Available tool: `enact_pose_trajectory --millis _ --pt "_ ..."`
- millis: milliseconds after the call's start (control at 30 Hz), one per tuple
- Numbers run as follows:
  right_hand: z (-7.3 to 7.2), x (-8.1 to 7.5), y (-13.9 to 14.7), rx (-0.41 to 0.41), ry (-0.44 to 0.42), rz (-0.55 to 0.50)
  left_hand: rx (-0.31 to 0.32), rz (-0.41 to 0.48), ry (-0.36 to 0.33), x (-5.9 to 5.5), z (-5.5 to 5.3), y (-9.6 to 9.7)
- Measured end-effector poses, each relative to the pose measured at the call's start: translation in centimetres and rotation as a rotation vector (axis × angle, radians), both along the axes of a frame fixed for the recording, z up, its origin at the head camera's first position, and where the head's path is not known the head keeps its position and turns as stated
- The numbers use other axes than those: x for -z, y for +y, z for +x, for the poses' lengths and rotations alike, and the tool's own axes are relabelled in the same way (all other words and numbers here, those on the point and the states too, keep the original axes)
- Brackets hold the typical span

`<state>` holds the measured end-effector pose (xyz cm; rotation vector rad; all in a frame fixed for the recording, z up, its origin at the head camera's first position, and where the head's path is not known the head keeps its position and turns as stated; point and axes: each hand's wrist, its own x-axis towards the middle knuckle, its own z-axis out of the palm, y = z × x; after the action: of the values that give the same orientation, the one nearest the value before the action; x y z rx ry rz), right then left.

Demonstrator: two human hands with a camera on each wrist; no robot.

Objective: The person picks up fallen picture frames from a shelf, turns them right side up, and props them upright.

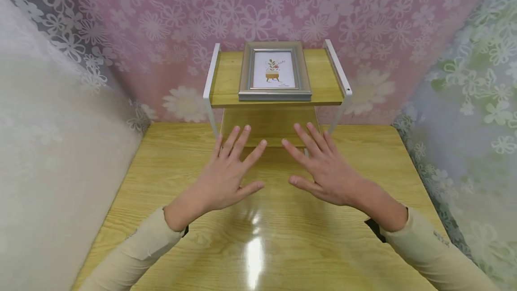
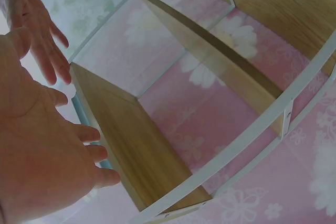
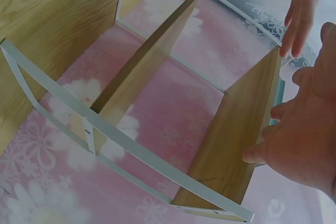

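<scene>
Wooden, white-railed shelf (image 1: 228, 77) beyond bare hands (image 1: 226, 174) (image 1: 329, 174)

Print lettering (image 1: 284, 85): too small to read
Lower shelf (image 1: 270, 122): partly hidden behind fingers (image 1: 255, 154)
Sleeves (image 1: 133, 250): cropped at head view's bottom

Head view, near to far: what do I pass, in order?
Sleeves → left hand and right hand, about level with each other → framed picture → pink floral wall.
</scene>
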<state>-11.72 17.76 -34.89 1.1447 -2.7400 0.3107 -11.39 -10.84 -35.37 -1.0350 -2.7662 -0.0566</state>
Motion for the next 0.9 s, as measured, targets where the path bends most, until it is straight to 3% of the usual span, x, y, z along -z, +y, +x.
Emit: enact_pose_trajectory --millis 500,900 --pt "-0.5 -2.9 -0.2 -0.022 0.100 -0.014 0.033 0.040 0.085 -3.5 -0.3 -0.9" --pt "-0.2 -4.3 0.0 -0.037 0.154 -0.035 0.014 0.063 0.088 -4.9 -0.2 -1.9"
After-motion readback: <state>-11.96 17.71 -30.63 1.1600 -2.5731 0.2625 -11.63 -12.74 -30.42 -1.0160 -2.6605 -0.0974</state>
